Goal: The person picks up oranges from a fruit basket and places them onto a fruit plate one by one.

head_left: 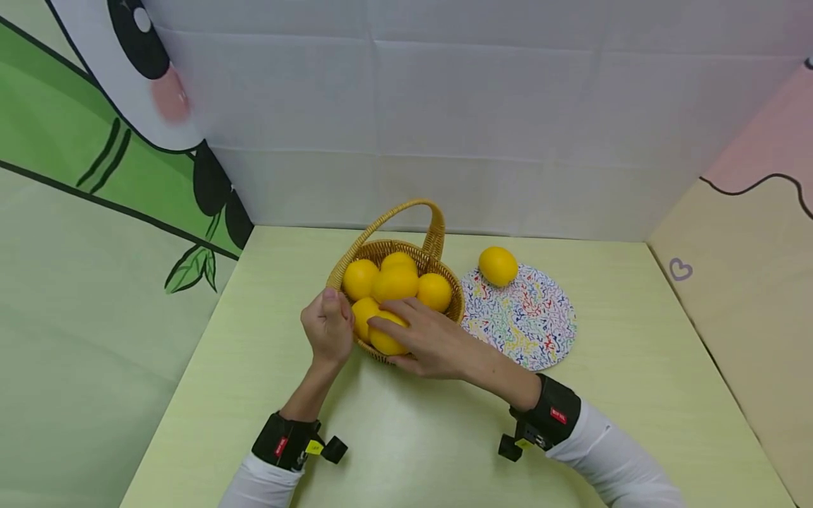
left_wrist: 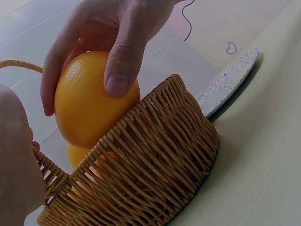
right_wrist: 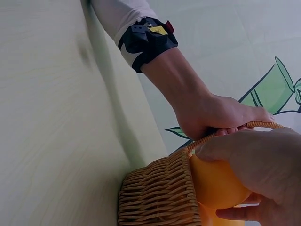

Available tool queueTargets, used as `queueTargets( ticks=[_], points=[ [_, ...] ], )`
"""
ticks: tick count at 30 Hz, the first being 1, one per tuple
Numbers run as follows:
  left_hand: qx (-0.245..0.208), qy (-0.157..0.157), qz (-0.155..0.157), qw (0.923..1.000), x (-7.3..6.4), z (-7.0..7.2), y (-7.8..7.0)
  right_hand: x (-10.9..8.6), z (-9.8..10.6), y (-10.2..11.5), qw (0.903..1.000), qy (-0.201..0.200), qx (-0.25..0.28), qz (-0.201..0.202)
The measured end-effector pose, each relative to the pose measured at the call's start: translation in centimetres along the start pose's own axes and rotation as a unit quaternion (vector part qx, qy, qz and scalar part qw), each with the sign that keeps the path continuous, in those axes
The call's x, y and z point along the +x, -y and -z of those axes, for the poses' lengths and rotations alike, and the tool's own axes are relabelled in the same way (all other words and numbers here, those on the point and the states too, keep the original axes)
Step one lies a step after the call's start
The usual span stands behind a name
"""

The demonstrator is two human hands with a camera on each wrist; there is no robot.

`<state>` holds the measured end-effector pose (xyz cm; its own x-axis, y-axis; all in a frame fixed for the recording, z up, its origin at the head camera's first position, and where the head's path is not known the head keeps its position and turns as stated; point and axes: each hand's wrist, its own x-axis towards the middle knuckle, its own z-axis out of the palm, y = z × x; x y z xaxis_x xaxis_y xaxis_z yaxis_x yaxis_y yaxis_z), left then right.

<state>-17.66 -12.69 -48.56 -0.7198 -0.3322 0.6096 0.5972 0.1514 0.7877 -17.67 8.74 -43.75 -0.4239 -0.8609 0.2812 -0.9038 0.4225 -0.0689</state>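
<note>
A woven wicker basket (head_left: 437,236) with an arched handle stands on the table, heaped with several oranges (head_left: 395,283). My left hand (head_left: 327,328) grips the handle's left side near the rim; the right wrist view shows that fist (right_wrist: 211,115) closed round it. At the basket's front, my right hand (head_left: 435,343) holds an orange (left_wrist: 84,103) with the thumb on one side and fingers on the other. This orange sits at the rim, above another one partly hidden by the wicker. Its underside is hidden in the head view.
Right of the basket lies a round, flat plate (head_left: 530,321) with a colourful squiggle pattern. One more orange (head_left: 498,266) rests at its far left edge. A pale wall cloth (head_left: 457,141) rises behind the table (head_left: 406,437), with printed panels on both sides.
</note>
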Motion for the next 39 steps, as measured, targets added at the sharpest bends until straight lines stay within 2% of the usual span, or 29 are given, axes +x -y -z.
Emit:
queueTargets(
  ticks=[10,19,28,34,39],
  points=[
    [-0.006,0.002,0.002,1.0000,0.2,-0.1,-0.1,-0.4,0.8,-0.4,0.9996,-0.019,0.022,-0.005],
    [-0.012,-0.003,-0.003,0.9999,0.2,-0.2,0.1,-1.6,2.1,-1.2,0.9976,-0.041,0.044,-0.035],
    [-0.019,-0.005,-0.008,0.9998,0.1,-0.2,0.4,-4.2,2.2,-2.9,0.9949,-0.061,0.043,-0.067],
    [-0.009,-0.009,-0.008,0.9999,0.0,-0.2,0.5,-6.5,2.7,-4.3,0.9877,-0.084,0.063,-0.116],
    [-0.016,-0.008,-0.005,0.9998,-0.1,-0.2,0.6,-8.4,3.0,-5.4,0.9823,-0.100,0.055,-0.149]
  ],
)
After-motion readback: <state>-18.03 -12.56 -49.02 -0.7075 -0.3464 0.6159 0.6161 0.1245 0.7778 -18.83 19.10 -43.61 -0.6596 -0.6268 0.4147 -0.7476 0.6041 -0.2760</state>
